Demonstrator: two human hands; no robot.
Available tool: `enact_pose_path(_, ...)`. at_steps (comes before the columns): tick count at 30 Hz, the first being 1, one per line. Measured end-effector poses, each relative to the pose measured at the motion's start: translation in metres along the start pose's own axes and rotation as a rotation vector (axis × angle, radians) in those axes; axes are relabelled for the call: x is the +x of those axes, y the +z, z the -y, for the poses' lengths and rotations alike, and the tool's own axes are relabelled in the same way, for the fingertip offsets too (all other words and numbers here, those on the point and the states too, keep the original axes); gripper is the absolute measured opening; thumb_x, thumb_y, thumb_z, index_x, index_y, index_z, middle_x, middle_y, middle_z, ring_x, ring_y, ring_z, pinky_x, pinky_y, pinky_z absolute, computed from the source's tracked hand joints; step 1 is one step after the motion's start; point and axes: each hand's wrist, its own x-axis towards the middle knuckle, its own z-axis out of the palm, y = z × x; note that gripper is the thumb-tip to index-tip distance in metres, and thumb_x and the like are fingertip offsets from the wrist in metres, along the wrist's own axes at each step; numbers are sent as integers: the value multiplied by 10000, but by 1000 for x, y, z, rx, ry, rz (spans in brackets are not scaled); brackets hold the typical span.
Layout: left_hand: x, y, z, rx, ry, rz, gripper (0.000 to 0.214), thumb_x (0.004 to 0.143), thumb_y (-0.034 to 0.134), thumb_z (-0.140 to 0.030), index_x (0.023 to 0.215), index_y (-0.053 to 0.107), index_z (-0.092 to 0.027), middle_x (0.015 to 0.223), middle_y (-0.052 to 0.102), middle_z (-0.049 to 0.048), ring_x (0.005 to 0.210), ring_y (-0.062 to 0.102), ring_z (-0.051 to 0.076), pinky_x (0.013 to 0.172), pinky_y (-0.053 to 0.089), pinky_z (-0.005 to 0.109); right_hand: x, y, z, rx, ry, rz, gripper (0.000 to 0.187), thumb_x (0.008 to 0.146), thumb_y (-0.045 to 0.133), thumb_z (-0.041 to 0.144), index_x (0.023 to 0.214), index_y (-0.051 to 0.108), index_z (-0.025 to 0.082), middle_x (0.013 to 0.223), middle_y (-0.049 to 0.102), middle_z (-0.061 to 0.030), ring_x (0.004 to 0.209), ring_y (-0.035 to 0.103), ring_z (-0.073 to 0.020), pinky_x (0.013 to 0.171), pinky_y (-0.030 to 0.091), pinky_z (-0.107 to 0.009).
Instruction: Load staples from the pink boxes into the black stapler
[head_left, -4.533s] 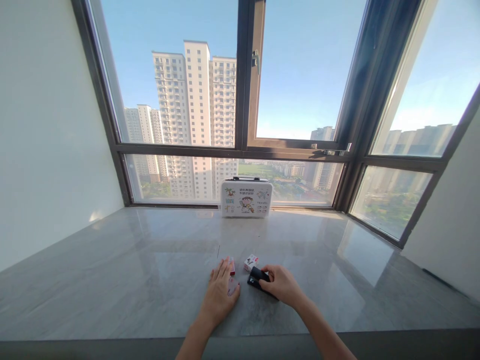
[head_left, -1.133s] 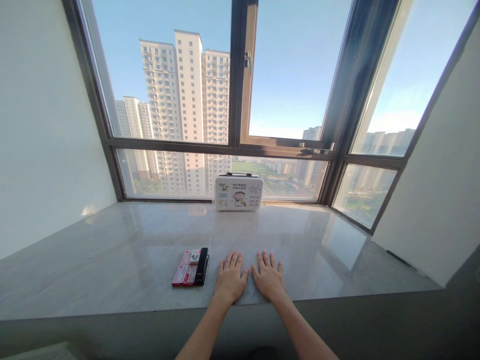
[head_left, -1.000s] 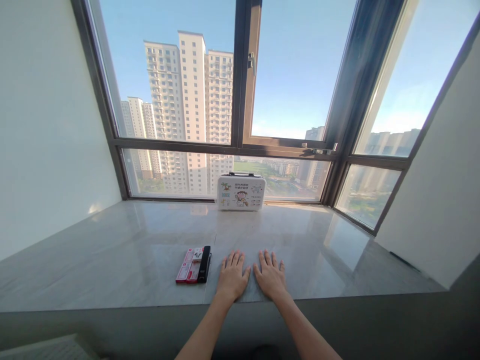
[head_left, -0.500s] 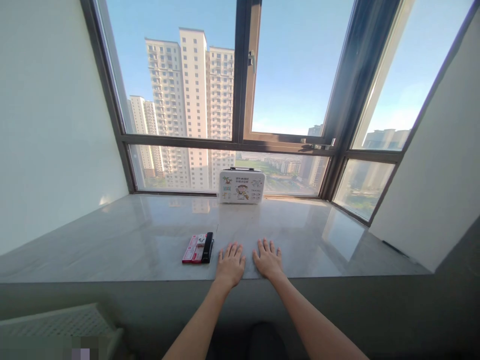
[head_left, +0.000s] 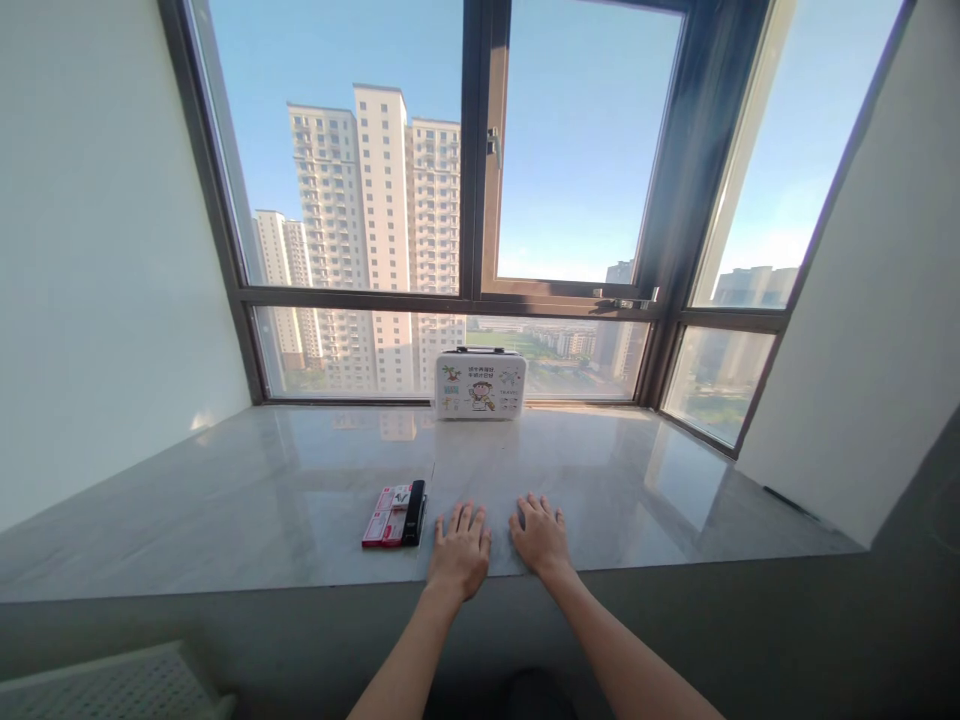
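My left hand [head_left: 460, 552] lies palm down near the front edge of the grey marble sill [head_left: 600, 500], fingers stretched out and nothing held. My right hand [head_left: 541, 535] rests flat a little to its right, also palm down with fingers apart. Just left of my left hand is a black stapler [head_left: 413, 514], lying lengthwise away from me. Against its left side are red-and-white small boxes [head_left: 378, 526], and a smaller white box [head_left: 401, 497] sits among them. Neither hand touches these things.
A white carry case [head_left: 480, 386] with cartoon prints and a dark handle stands upright against the window frame [head_left: 360, 298]. White walls [head_left: 97, 250] close off both sides of the sill. Below, at left, is a pale perforated plastic piece [head_left: 112, 685].
The camera view has tilted up slightly, so the sill and things sit lower in the picture. Both hands stay flat on the sill; the objects remain in place.
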Motion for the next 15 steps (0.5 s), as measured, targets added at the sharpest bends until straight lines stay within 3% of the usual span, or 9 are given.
enact_pose_path(15, -2, -3, -4, 21, -27, -39, 560, 1026, 161, -452, 1523, 381, -316, 1617, 307, 20, 1502, 213, 225, 1220, 134, 504, 0, 0, -1, 16, -10, -33, 488, 962, 389, 371, 1393, 581, 246, 1501, 468, -102, 1436, 297, -315, 1165, 146, -512)
